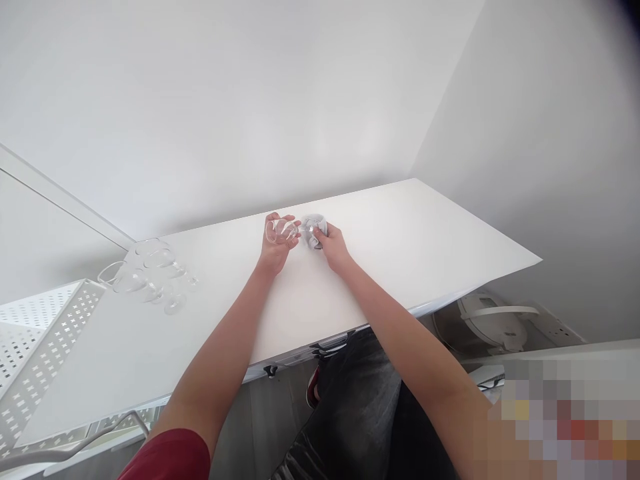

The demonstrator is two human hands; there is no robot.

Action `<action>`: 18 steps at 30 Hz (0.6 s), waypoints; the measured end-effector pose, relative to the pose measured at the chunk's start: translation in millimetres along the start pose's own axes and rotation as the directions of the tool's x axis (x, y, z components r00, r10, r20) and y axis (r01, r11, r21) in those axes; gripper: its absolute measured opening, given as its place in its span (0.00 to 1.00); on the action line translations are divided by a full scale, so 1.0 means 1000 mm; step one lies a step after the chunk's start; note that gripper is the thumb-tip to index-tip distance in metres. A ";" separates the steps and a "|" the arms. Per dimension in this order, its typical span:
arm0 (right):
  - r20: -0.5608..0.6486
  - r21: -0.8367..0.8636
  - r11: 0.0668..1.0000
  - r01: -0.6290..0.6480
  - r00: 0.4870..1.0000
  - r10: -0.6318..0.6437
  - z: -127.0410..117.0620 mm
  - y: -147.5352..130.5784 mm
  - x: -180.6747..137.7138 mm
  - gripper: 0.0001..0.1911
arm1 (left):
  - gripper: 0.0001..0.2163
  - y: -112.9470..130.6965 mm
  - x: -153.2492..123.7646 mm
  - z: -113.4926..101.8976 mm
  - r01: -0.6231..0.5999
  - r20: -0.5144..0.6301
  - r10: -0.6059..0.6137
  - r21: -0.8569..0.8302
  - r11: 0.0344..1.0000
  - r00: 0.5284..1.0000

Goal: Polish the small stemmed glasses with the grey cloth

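Observation:
Over the middle of the white table [400,240], my left hand [275,250] cradles the bowl of a clear wine glass [283,231], which is tilted on its side with its rim to the left. My right hand [334,245] pinches a crumpled pale grey cloth [313,222] at the glass's stem and foot end. The cloth partly covers the foot. At the table's left end, several other clear stemmed glasses [129,279] lie on their sides with their feet to the right.
A white wall rises behind the table. White perforated panels [65,340] stand at the left. Below the table's right side sits a white appliance with a curved handle [493,320]. A grey curved tube [75,453] runs at lower left.

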State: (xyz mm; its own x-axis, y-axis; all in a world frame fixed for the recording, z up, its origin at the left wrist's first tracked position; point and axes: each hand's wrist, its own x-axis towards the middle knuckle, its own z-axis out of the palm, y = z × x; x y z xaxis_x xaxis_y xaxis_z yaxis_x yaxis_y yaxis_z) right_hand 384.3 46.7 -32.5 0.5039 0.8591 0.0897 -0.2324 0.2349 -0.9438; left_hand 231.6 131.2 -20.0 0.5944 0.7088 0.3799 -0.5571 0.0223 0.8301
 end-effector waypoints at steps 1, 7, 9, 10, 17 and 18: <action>-0.045 -0.060 0.998 0.030 0.998 -0.032 -0.001 -0.001 0.000 0.18 | 0.32 0.000 0.000 0.001 0.004 -0.007 -0.004 0.006 1.000 1.000; 0.009 0.100 0.995 0.002 1.000 -0.003 0.000 -0.004 -0.001 0.23 | 0.34 0.002 -0.001 0.004 0.042 -0.007 -0.042 -0.003 0.999 0.999; 0.065 0.121 0.988 -0.093 0.994 0.086 0.001 -0.002 0.000 0.23 | 0.35 0.003 -0.002 0.005 0.040 -0.004 -0.040 -0.004 0.999 0.999; 0.057 0.099 0.989 -0.114 0.992 0.108 0.001 -0.001 0.000 0.23 | 0.35 0.003 -0.002 0.005 0.037 -0.002 -0.037 0.001 0.999 0.999; -0.165 0.013 1.000 0.012 0.986 -0.009 -0.005 -0.005 -0.002 0.21 | 0.34 0.003 -0.001 0.006 0.046 0.041 -0.048 0.040 0.998 0.998; -0.130 0.056 0.998 0.017 0.991 -0.010 -0.005 -0.006 -0.002 0.21 | 0.34 0.003 -0.001 0.006 0.047 0.050 -0.049 0.039 0.998 0.998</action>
State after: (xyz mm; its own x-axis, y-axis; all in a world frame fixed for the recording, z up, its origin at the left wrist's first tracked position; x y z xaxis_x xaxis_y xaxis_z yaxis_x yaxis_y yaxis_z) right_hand 388.8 40.7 -28.3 0.6098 0.7905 0.0570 -0.2698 0.2747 -0.9229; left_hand 232.7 126.1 -15.2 0.6491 0.6709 0.3586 -0.5053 0.0278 0.8625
